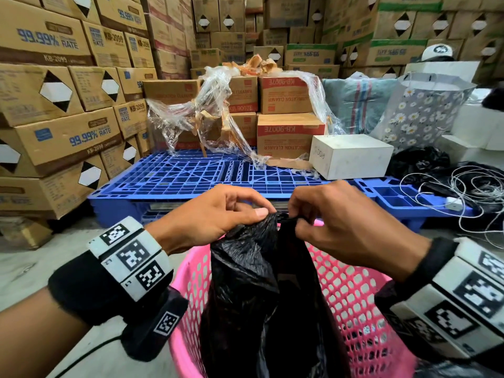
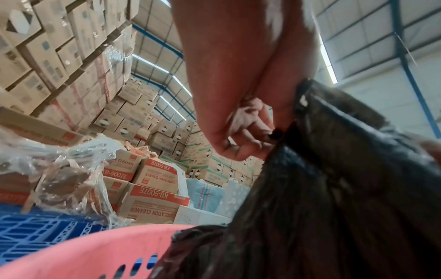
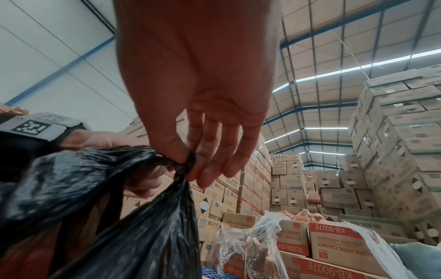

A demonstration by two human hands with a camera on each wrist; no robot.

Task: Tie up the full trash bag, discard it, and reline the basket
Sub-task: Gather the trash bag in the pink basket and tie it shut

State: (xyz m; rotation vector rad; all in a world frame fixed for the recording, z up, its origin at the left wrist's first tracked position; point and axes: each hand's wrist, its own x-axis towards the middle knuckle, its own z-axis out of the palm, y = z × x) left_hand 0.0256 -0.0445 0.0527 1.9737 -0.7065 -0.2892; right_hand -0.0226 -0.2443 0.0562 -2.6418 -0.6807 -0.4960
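Observation:
A black trash bag [image 1: 261, 290] stands in a pink perforated basket [image 1: 351, 293] low in the head view. Its gathered top rises to where both hands meet. My left hand [image 1: 218, 214] pinches the left flap of the bag's mouth between thumb and fingers. My right hand [image 1: 335, 214] pinches the right flap beside it. In the right wrist view the right hand [image 3: 188, 162] holds a twisted end of the bag [image 3: 133, 217] between thumb and forefinger. The left wrist view shows the left hand [image 2: 253, 139] against the bag [image 2: 334, 198], above the basket rim [image 2: 90, 247].
A blue plastic pallet [image 1: 191, 175] lies just beyond the basket, carrying cartons [image 1: 289, 132], torn clear wrap [image 1: 196, 110] and a white box [image 1: 351, 154]. Tall stacks of cartons [image 1: 54, 91] wall the left and back. Tangled cord [image 1: 469, 192] and more black plastic [image 1: 420, 159] lie right.

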